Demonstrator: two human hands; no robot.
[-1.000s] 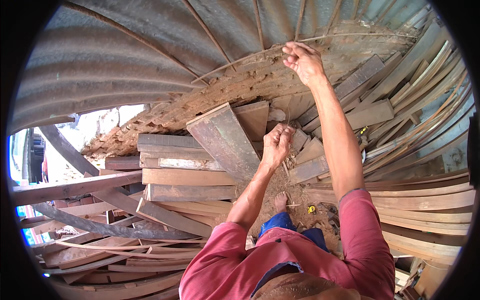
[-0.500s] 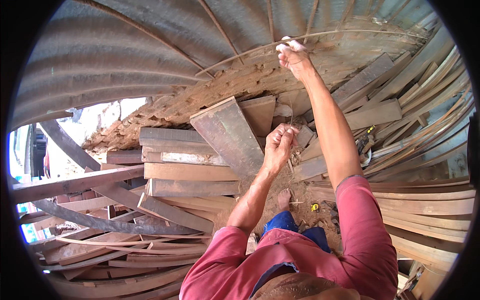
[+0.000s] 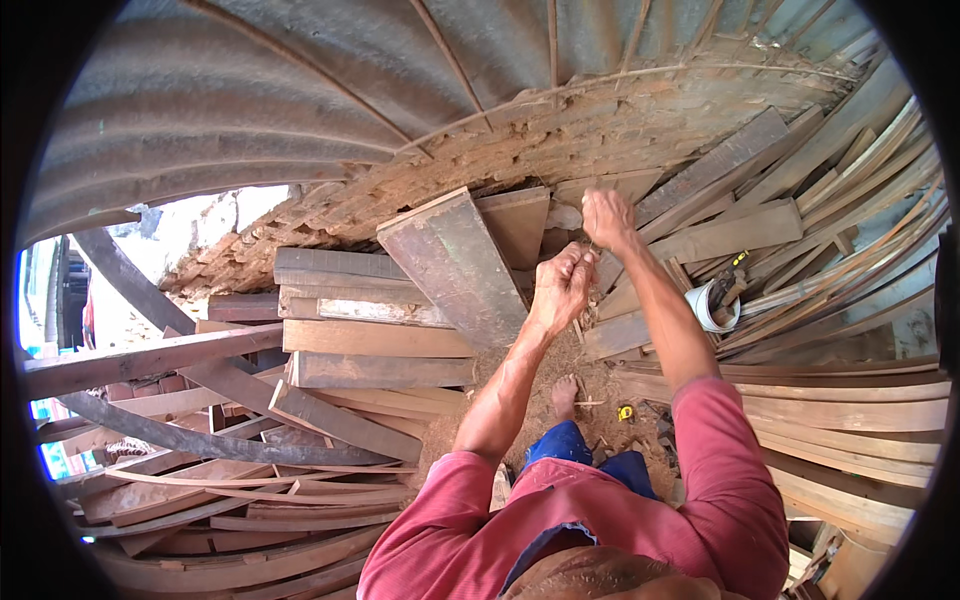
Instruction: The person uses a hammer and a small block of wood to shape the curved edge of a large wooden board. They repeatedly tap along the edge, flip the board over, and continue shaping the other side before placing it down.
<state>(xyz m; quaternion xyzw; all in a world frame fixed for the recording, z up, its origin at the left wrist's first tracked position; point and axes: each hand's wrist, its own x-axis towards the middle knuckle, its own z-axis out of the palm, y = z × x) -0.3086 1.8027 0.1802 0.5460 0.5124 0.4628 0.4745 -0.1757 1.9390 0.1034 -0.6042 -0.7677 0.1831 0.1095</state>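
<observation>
My left hand is closed, thumb and fingers pressed together, in front of the middle of my body. Just above and to its right, my right hand is also closed, with the knuckles up. The two hands are close together, and whatever thin thing they pinch is too small to make out. Left of them leans a broad dark board. Behind the right hand lies a paler plank.
Stacked planks fill the left, and long curved strips the right. A white bucket with tools stands by my right forearm. A yellow tape measure lies on the sawdust-covered floor near my foot. Corrugated sheeting rises ahead above a rough wall.
My right hand has come down from high by the wall to beside the left one. The left hand has barely moved. The thin strand that stood up from it is no longer distinct.
</observation>
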